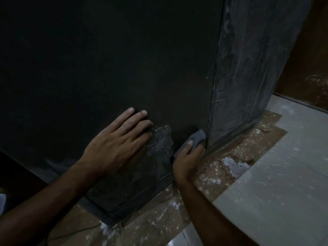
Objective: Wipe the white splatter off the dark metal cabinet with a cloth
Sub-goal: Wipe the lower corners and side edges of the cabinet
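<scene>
Dark metal fills the head view: the cabinet (110,55) stands on brown cardboard (229,157) flecked with white, beside pale floor tiles (284,183). Low on its front panel, near the corner edge, sits the white splatter (162,139). The left hand (117,144) lies flat against the panel, fingers straight, fingertips touching the splatter's left side. The right hand (188,160) has its grip curled around a grey cloth (196,139), pressed to the panel just right of the splatter.

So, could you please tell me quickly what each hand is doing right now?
Left hand: open, fingers flat against the dark metal cabinet.
Right hand: closed on the small grey cloth, held against the cabinet's lower corner.
</scene>
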A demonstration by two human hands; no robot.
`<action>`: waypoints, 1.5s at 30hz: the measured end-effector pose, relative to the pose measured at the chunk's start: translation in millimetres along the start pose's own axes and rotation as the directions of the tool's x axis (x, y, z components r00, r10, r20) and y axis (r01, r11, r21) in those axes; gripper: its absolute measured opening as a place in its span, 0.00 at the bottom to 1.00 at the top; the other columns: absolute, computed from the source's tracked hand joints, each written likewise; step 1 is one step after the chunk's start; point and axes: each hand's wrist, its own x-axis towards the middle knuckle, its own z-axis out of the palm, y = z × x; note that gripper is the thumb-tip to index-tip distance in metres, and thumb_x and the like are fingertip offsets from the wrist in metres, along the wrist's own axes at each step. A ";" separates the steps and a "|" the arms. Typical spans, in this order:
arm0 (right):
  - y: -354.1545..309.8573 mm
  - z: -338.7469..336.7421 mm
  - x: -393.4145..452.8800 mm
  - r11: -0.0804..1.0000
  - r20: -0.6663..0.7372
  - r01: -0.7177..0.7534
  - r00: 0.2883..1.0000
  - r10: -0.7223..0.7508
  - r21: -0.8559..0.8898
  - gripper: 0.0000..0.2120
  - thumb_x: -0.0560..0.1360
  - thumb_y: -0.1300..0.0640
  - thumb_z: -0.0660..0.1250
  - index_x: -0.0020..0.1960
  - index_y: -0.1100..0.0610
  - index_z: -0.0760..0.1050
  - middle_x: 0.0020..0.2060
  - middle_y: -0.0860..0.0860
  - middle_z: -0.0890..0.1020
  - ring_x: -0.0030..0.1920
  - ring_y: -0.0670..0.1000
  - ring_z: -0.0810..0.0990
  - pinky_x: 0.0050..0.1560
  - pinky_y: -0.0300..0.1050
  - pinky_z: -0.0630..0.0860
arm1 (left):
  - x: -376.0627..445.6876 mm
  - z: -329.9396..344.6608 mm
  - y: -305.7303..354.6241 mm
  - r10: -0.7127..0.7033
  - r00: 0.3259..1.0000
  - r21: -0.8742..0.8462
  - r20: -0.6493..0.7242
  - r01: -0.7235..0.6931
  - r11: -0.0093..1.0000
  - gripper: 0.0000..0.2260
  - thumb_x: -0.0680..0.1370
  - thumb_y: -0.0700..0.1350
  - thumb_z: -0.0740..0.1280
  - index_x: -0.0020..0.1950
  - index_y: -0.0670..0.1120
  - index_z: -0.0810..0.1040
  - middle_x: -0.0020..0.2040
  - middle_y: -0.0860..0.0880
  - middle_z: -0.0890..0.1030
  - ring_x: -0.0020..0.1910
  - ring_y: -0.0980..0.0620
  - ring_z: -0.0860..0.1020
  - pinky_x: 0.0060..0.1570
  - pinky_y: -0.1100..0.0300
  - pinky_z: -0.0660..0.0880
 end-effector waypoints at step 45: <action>25.8 -14.3 -30.6 0.933 0.287 -0.318 0.890 0.354 -0.168 0.20 0.81 0.63 0.63 0.72 0.65 0.70 0.64 0.61 0.77 0.66 0.61 0.76 0.66 0.48 0.69 | -42.4 -10.7 11.8 0.031 0.992 -0.176 0.121 -0.009 0.984 0.18 0.85 0.51 0.57 0.67 0.45 0.81 0.71 0.40 0.78 0.78 0.40 0.67 0.81 0.41 0.55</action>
